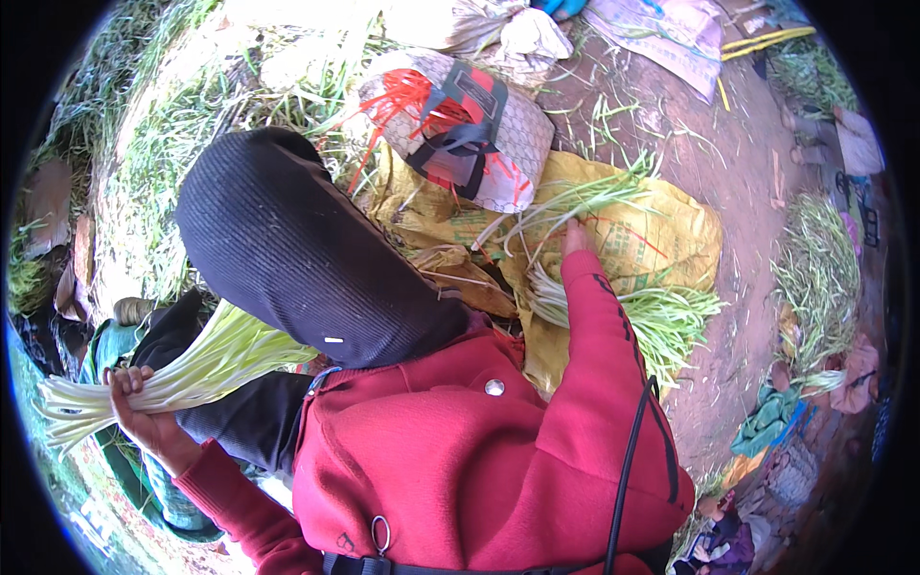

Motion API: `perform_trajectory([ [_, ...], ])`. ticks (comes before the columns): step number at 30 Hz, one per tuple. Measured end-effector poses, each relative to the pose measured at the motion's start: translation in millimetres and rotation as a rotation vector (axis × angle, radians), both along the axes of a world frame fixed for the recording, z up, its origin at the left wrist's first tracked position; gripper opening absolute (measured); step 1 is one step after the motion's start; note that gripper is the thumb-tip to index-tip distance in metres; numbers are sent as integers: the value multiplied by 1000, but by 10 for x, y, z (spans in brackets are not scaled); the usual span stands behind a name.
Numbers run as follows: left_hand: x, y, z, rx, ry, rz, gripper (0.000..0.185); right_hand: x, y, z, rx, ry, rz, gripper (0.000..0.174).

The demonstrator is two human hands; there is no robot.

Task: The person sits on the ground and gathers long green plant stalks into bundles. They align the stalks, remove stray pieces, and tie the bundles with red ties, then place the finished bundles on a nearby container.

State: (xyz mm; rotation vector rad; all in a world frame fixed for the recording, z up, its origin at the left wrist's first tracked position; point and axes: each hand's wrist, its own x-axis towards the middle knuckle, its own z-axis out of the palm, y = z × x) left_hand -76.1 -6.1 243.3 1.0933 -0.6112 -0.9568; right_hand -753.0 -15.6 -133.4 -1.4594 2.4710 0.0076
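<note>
My left hand [144, 410] is closed around a thick bunch of long, pale-stemmed greens [215, 359], which look like garlic chives. The white stem ends stick out to the left, and the leaves run back over my dark-trousered leg. On the right, my right hand [577, 237] reaches down to a yellow woven sack [683, 215] laid on the ground. Its fingers are mostly hidden, beside a few loose stalks [560, 201]; whether it grips one does not show. A second bunch of greens [668, 323] lies on the sack, partly behind my right sleeve.
A patterned bag [525, 136] holding red plastic ties [413, 93] stands beyond my knee. Cut greens [165, 180] litter the ground at left; another heap [819, 280] lies far right. Beyond is a printed pinkish sack [668, 43]. A person [719, 539] shows at lower right.
</note>
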Motion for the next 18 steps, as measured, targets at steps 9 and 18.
perform_trajectory([
  [9,-64,-48,-67,1,34,99,10,342,-301,1280,198,-36,177,24],
  [18,14,-56,-166,11,79,166,19,2219,-1870,1207,-249,-575,462,22],
])
